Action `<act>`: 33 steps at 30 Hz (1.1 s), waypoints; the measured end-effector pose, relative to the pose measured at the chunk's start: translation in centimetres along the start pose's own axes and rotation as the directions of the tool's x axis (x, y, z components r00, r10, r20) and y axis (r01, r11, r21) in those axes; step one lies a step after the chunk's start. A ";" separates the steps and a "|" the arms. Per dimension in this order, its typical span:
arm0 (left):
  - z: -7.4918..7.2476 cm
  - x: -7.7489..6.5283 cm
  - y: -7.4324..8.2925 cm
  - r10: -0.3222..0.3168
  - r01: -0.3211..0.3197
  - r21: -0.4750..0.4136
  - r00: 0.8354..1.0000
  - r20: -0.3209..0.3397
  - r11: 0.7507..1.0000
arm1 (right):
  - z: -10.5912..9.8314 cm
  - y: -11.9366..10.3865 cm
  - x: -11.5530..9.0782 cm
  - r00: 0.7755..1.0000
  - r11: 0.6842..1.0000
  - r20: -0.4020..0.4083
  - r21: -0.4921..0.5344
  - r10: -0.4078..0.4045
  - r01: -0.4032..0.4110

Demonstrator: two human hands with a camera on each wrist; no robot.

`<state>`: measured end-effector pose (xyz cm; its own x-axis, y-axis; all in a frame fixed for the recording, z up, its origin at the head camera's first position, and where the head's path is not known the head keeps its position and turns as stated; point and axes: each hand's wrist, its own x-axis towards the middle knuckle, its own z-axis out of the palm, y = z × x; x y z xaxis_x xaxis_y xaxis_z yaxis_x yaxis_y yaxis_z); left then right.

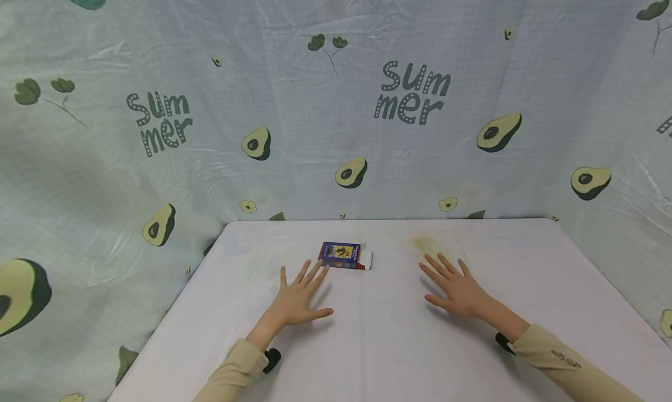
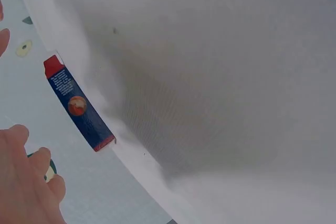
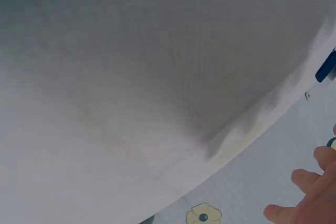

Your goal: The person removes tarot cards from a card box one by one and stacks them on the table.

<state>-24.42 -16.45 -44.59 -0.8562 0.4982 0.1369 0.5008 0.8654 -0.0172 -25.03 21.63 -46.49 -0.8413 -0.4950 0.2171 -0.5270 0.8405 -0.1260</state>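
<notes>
A small blue card box with a yellow picture and red trim lies near the back of the white table. Its right end shows a pale flap, standing out from the red edge. My left hand is spread over the table just in front of the box, its fingertips close to the box's lower left corner in the head view. In the left wrist view the box shows its narrow blue side with an orange round mark. Farther right, my right hand is spread above the table with nothing in it.
The white table ends at a back edge against a hanging cloth printed with avocados and lettering. A faint yellow stain marks the tabletop beyond the right hand. Dark bands sit at both wrists by the beige sleeves.
</notes>
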 end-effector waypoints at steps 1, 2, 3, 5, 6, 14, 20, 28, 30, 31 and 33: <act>-0.1 0.1 0.0 0.004 -0.004 -0.006 1.000 0.000 1.000 | 0.0 0.0 0.1 1.000 1.000 -0.005 -0.001 -0.005 0.005; -0.1 0.1 -0.1 0.010 -0.010 -0.004 1.000 -0.003 1.000 | 0.1 0.1 0.1 1.000 1.000 -0.013 -0.004 -0.009 0.009; -0.1 0.2 -0.2 0.016 -0.016 -0.005 1.000 -0.007 1.000 | 0.1 0.1 0.2 1.000 1.000 -0.024 -0.006 -0.016 0.016; -0.2 0.3 -0.2 0.029 -0.029 0.000 0.999 -0.016 1.000 | 0.3 0.2 0.4 0.998 0.999 -0.050 -0.013 -0.034 0.033; -0.3 0.3 -0.3 0.034 -0.034 0.003 0.999 -0.019 0.999 | 0.3 0.1 0.5 0.998 0.999 -0.058 -0.013 -0.038 0.038; -0.5 1.0 -0.4 0.061 -0.061 0.005 0.997 -0.047 0.998 | 0.2 -0.1 1.2 0.992 0.998 -0.106 -0.019 -0.064 0.062; -0.3 1.6 -0.6 0.069 -0.071 -0.014 0.996 -0.062 0.997 | 0.0 -0.4 1.8 0.991 0.998 -0.111 -0.021 -0.069 0.067; 0.1 2.9 -1.2 0.082 -0.087 -0.049 0.992 -0.100 0.995 | 0.1 -0.6 2.4 0.989 0.997 -0.129 -0.005 -0.077 0.077; 0.1 3.2 -1.3 0.080 -0.087 -0.056 0.990 -0.116 0.995 | 0.2 -0.6 2.6 0.986 0.996 -0.147 0.003 -0.084 0.086; 0.1 3.3 -1.4 0.080 -0.088 -0.060 0.989 -0.126 0.994 | 0.2 -0.7 2.6 0.984 0.996 -0.156 0.007 -0.088 0.090; 0.2 3.5 -1.5 0.081 -0.093 -0.079 0.986 -0.147 0.993 | 0.3 -0.7 2.8 0.982 0.995 -0.167 0.014 -0.092 0.096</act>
<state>-28.20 -16.00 -44.25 -0.7850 0.5530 0.2790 0.5867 0.8083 0.0485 -27.06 19.58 -46.09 -0.7570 -0.5266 0.3868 -0.6070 0.7858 -0.1181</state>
